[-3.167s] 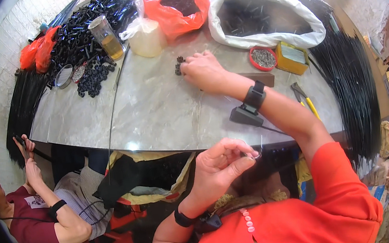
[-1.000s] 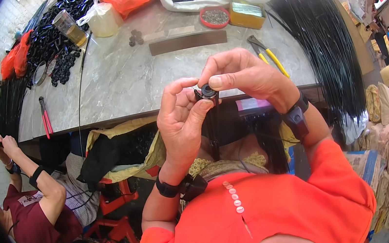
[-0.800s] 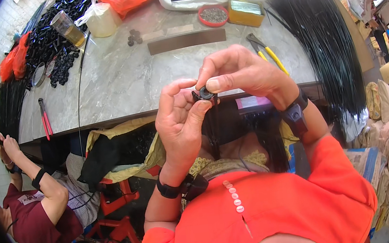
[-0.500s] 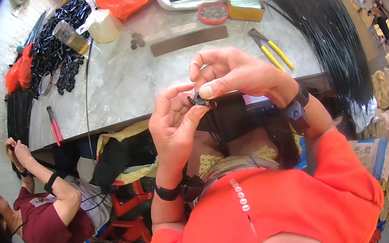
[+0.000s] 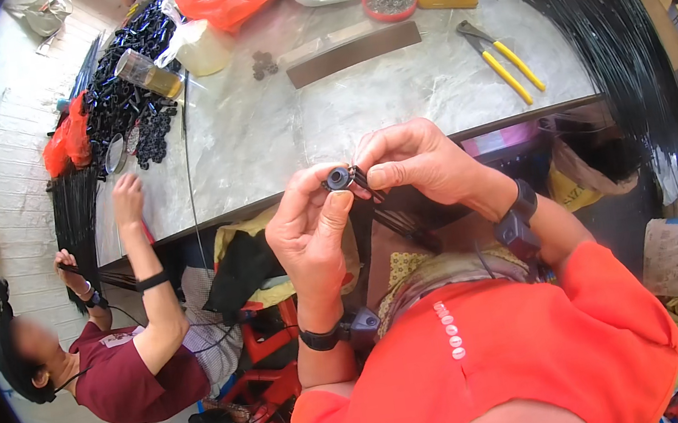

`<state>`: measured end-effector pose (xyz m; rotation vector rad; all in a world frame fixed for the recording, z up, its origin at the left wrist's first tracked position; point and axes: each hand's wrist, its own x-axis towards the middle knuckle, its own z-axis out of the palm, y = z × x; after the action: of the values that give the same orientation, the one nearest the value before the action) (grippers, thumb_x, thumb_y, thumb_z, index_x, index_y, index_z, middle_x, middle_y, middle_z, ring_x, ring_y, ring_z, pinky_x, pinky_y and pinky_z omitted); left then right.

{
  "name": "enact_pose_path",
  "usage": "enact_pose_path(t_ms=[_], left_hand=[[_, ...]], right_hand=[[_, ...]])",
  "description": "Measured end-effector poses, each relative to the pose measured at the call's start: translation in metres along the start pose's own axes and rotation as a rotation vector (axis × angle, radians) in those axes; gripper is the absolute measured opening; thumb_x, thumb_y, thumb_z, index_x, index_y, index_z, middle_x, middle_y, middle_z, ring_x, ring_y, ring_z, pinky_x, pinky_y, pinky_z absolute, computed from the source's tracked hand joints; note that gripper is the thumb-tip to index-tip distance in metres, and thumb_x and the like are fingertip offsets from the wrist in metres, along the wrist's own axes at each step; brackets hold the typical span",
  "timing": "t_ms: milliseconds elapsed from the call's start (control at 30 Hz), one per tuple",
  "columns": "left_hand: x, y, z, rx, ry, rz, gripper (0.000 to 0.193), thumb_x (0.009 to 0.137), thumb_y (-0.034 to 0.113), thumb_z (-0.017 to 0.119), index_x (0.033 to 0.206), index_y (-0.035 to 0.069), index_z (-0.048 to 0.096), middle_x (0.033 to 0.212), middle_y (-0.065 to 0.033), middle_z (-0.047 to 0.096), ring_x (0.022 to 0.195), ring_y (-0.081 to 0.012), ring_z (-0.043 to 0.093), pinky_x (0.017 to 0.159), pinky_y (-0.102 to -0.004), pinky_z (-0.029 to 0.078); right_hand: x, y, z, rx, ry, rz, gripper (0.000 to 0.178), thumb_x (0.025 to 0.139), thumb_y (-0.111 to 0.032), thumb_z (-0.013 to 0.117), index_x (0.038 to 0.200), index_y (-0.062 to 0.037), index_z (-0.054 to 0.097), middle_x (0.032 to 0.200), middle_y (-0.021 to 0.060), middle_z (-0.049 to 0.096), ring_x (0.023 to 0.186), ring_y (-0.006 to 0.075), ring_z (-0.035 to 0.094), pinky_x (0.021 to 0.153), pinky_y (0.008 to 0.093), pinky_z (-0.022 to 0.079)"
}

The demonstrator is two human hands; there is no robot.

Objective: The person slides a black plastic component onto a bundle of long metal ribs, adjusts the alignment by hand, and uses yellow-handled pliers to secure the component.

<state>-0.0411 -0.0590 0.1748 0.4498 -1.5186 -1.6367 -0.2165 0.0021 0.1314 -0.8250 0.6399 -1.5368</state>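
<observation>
A: The small black ring fitting (image 5: 338,179) sits between our two hands, raised in front of the chest, off the near edge of the grey desk (image 5: 394,110). Our left hand (image 5: 311,228) pinches it between thumb and fingertips. Our right hand (image 5: 414,166) is closed on thin black rods (image 5: 365,184), pressing their ends against the fitting.

B: Which step do we judge this to be?

A: Assembly, most likely: seating the rod ends in the fitting. Whether they are fully seated cannot be told; the fingers cover the joint.

B: What does the next move call for?

A: A steady left-hand pinch and a straight push from the right, so the rods do not slip sideways.

B: Surroundings?

A: More small black parts (image 5: 261,63) lie on the far side of the desk, yellow-handled pliers (image 5: 506,65) to the right, a bundle of long black rods (image 5: 606,31) beyond. A seated person (image 5: 119,360) reaches onto the desk at our left.
</observation>
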Motion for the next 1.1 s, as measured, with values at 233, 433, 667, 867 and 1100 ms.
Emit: enact_pose_path(t_ms=[233, 433, 667, 867, 1100], left_hand=[[-0.010, 0.000, 0.009, 0.095, 0.137, 0.074, 0.023, 0.093, -0.004, 0.065, 0.114, -0.011, 0.061, 0.102, -0.0106, 0.066, 0.089, -0.0146, 0.065, 0.082, -0.0261, 0.053], [-0.010, -0.007, 0.013, 0.195, 0.246, 0.103, 0.026, 0.092, -0.003, 0.067, 0.117, -0.010, 0.062, 0.105, -0.0100, 0.066, 0.090, -0.0127, 0.065, 0.081, -0.0246, 0.053], [0.000, -0.007, -0.017, 0.046, -0.045, 0.067, 0.026, 0.088, 0.002, 0.073, 0.112, -0.007, 0.067, 0.104, -0.0092, 0.066, 0.091, -0.0137, 0.062, 0.082, -0.0254, 0.049], [0.001, -0.008, -0.022, -0.091, -0.066, 0.011, 0.029, 0.084, 0.000, 0.076, 0.111, -0.007, 0.068, 0.101, -0.0086, 0.064, 0.088, -0.0131, 0.059, 0.076, -0.0234, 0.046], [-0.002, -0.004, -0.018, -0.164, -0.006, -0.042, 0.026, 0.083, -0.001, 0.077, 0.107, -0.005, 0.068, 0.103, -0.0101, 0.065, 0.090, -0.0148, 0.060, 0.076, -0.0246, 0.048]], right_hand=[[-0.003, 0.009, 0.017, -0.150, 0.077, -0.251, 0.012, 0.088, -0.003, 0.073, 0.100, 0.0014, 0.072, 0.093, 0.0027, 0.066, 0.083, 0.0069, 0.062, 0.071, 0.0214, 0.050], [-0.008, 0.009, 0.031, -0.399, 0.250, -0.281, 0.010, 0.088, -0.003, 0.073, 0.098, -0.0002, 0.072, 0.093, 0.0031, 0.066, 0.083, 0.0054, 0.060, 0.068, 0.0193, 0.047], [-0.010, -0.007, 0.028, -0.202, 0.146, -0.110, 0.010, 0.086, 0.006, 0.071, 0.095, 0.0022, 0.068, 0.097, 0.0066, 0.064, 0.092, 0.0117, 0.063, 0.080, 0.0244, 0.052], [-0.003, -0.004, 0.023, -0.102, 0.037, -0.146, 0.011, 0.086, 0.003, 0.073, 0.096, 0.0012, 0.069, 0.096, 0.0057, 0.066, 0.087, 0.0109, 0.063, 0.077, 0.0241, 0.052], [-0.003, -0.014, 0.021, -0.097, 0.029, 0.010, 0.013, 0.090, -0.010, 0.073, 0.099, 0.0003, 0.071, 0.087, 0.0043, 0.070, 0.079, 0.0074, 0.064, 0.066, 0.0203, 0.052]])
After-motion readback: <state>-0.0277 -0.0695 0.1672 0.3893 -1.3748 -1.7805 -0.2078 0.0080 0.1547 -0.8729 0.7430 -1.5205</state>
